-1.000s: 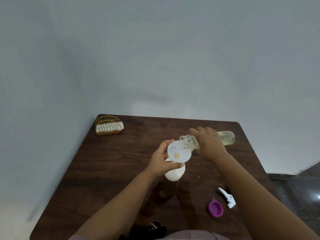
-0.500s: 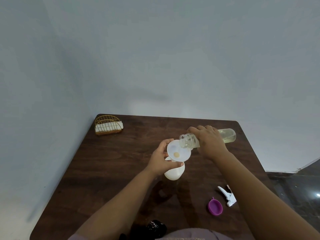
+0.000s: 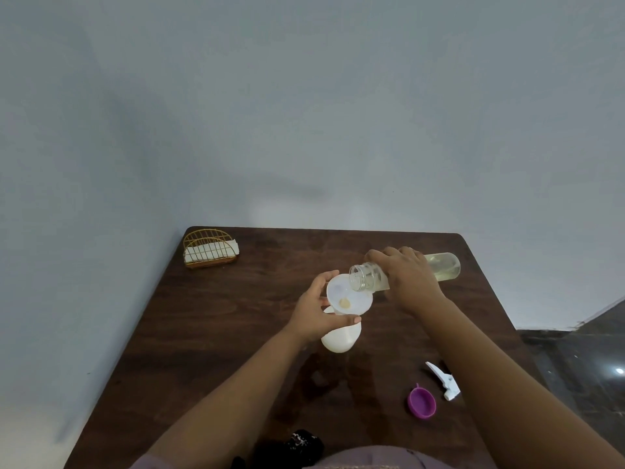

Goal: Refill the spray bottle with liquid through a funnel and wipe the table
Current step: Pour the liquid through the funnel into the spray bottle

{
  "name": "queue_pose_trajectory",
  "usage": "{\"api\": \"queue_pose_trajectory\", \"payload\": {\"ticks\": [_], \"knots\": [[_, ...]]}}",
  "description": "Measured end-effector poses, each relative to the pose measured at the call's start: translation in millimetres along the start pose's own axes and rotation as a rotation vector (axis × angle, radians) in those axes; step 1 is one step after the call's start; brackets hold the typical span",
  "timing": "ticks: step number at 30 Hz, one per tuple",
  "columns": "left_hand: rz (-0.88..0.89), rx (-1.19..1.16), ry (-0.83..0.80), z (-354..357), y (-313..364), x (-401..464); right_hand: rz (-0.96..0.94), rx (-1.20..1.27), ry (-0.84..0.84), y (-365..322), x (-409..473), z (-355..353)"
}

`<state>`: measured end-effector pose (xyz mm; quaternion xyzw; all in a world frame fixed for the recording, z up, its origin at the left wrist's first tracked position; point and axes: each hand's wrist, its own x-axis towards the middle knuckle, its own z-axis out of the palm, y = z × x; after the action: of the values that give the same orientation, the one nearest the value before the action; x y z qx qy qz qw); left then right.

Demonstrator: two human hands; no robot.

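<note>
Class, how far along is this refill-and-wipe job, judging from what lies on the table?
Done: sprayer head and purple cap lie off. In hand: left hand steadies the funnel in the white bottle; right hand tips the clear bottle over it. Left: finishing the pour, refitting the sprayer, wiping the table.

Over the last second the right hand has tipped the clear bottle a little further, its open mouth now hanging over the far right rim of the funnel. The yellowish liquid has crept along the bottle toward the neck.
</note>
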<state>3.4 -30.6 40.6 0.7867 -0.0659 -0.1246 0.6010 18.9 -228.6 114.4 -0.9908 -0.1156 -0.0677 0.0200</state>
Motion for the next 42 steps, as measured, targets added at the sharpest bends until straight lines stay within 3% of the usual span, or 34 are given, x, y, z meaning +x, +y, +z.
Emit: {"api": "queue_pose_trajectory", "payload": {"ticks": [24, 42], "knots": [[0.013, 0.052, -0.129, -16.9, -1.7, 11.2, 0.158, 0.006, -0.024, -17.0, -1.8, -3.5], [0.018, 0.07, -0.132, -20.0, 0.2, 11.6, 0.136, -0.006, 0.016, -10.1, -3.3, -3.9]]}}
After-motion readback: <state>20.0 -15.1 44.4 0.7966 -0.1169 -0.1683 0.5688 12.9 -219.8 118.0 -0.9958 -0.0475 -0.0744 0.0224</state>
